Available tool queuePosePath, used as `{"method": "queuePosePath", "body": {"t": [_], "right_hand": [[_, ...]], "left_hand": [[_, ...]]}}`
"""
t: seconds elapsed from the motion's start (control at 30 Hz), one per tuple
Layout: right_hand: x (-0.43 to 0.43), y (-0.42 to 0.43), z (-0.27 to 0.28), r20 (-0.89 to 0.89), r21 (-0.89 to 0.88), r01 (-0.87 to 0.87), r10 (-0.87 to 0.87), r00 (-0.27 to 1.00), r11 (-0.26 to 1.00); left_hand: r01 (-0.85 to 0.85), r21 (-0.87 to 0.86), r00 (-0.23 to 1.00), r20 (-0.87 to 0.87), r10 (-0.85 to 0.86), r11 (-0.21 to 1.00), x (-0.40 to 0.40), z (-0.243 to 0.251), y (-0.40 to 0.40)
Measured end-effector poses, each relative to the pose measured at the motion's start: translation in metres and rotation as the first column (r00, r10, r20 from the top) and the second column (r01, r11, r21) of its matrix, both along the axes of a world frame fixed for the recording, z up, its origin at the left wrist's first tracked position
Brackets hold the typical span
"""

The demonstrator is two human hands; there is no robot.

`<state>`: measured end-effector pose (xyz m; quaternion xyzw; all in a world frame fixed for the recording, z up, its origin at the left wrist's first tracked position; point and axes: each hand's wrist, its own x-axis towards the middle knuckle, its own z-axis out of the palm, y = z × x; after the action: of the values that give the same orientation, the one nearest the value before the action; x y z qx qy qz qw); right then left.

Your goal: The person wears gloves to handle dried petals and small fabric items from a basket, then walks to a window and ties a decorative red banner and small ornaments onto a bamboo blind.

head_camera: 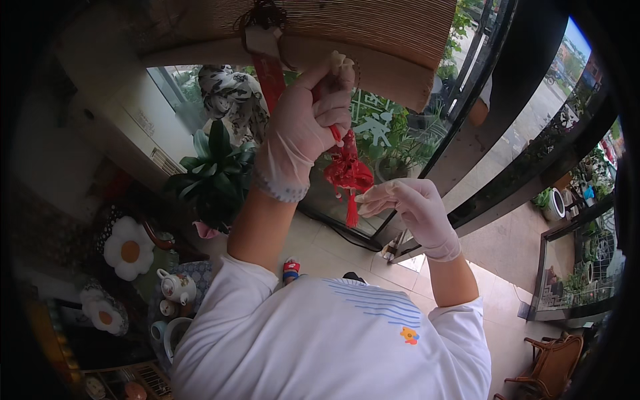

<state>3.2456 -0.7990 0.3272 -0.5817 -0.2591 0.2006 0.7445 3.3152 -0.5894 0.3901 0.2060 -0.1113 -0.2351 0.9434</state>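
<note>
Raised before the window, my left hand (312, 110), in a thin translucent glove, is closed around the upper part of a red hanging ornament. Below its fingers hangs a gathered red fabric sachet (349, 170), with a red cord loop beside it. A red tassel (352, 212) dangles from the sachet's lower end. My right hand (407, 210), gloved too, is beside the tassel with fingers bent; whether its fingertips touch the tassel I cannot tell. Behind my left hand a red strip (268, 80) hangs from a dark cord bundle (260, 20).
A rolled slatted blind (360, 30) spans the window top. A glass door frame (480, 130) stands at the right. On the left are a leafy plant (215, 155), a teapot (178, 288) on a patterned cloth and flower-shaped cushions (129, 248). A wicker chair (555, 362) stands lower right.
</note>
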Motion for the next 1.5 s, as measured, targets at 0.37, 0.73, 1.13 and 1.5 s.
{"method": "queuePosePath", "body": {"t": [0.37,0.73,1.13,1.5], "right_hand": [[0.007,0.064,-0.048,0.293,-0.138,-0.187,0.221,0.930,0.973],[-0.006,0.095,-0.098,0.802,-0.053,-0.147,0.130,0.583,0.988],[0.045,0.026,-0.076,0.134,-0.619,0.179,-0.121,0.984,0.765],[0.011,0.055,-0.055,0.407,-0.191,0.036,0.046,0.912,0.981]], "left_hand": [[0.114,-0.425,0.993,0.061,-0.097,0.898,-0.010,0.017,0.036],[0.159,-0.499,0.987,0.076,-0.140,0.852,0.002,0.027,0.031],[0.142,-0.512,0.987,0.010,-0.159,0.847,0.023,0.003,0.035],[0.079,-0.466,0.991,0.136,-0.017,0.881,0.018,0.014,0.013]]}}
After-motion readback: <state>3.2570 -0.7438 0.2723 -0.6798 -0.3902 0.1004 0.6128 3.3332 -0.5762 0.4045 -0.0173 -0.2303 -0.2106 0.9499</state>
